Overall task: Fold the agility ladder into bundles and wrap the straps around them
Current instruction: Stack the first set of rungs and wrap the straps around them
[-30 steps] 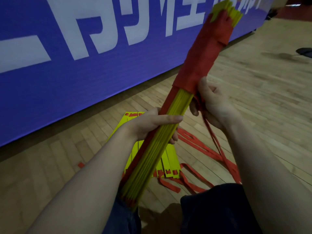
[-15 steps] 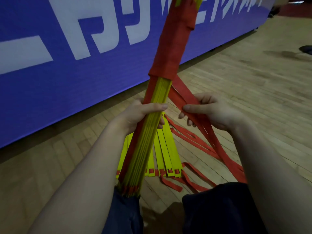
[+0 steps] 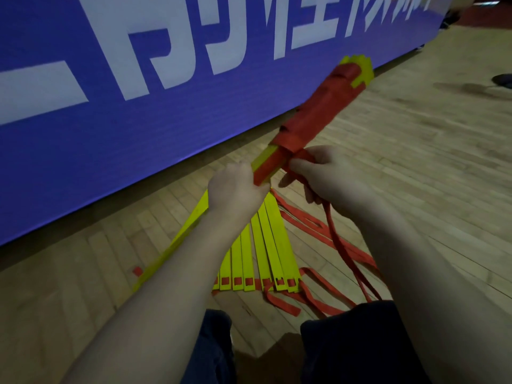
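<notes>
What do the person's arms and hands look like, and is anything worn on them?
Both arms are bare as far as the frame shows: no sleeve is visible on the left forearm or the right forearm. The left hand and the right hand wear no gloves. No watch, bracelet or ring can be seen, though the picture is dim and slightly blurred.

1 bundle (image 3: 318, 117); 2 hands on it: left hand (image 3: 235, 189) grips it, right hand (image 3: 324, 176) pinches 1 strap (image 3: 342, 245); below the bundle roughly 7 loose rungs (image 3: 274, 245), partly hidden, count unsure; strap loops (image 3: 304, 225) beside them: several, uncountable; 1 banner (image 3: 110, 120) behind the bundle; 1 dark object (image 3: 502, 80) far right of it
</notes>
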{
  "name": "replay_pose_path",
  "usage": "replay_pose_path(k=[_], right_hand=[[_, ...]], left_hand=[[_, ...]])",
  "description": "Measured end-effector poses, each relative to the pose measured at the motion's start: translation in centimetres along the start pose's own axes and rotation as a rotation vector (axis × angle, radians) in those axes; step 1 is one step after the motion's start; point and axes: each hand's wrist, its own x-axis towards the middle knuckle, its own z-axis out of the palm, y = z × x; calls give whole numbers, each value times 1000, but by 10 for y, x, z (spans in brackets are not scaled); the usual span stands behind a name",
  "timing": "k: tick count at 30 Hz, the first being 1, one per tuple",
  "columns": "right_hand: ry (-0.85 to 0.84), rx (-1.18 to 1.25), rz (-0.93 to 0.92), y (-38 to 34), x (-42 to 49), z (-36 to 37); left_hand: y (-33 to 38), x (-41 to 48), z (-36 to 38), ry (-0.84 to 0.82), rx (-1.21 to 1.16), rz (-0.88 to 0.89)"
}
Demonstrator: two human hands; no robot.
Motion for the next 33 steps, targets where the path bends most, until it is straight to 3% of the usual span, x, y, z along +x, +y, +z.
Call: replay_pose_path(k=[2,7,11,15,17,21,25,33], right_hand=[[117,-6,33,-3,-1,6],[373,22,53,-1,-2,13],[411,112,189,4,-1,11],[401,373,260,8,4,11],[404,437,222,11,7,8],[358,507,27,13,10,-1],[143,527,-152,15,5,-12],[-259,671,-228,8,-4,-7]], left_hand=[[9,-3,1,5,154,21],[28,-12,16,23,266,113],[31,-15,24,72,373,157],[27,-14,15,201,394,204],[28,-11,22,116,227,217],[17,1,19,-97,-528,70],[0,8,7,-390,-1089,21],[-16,3,6,-996,-1391,104]])
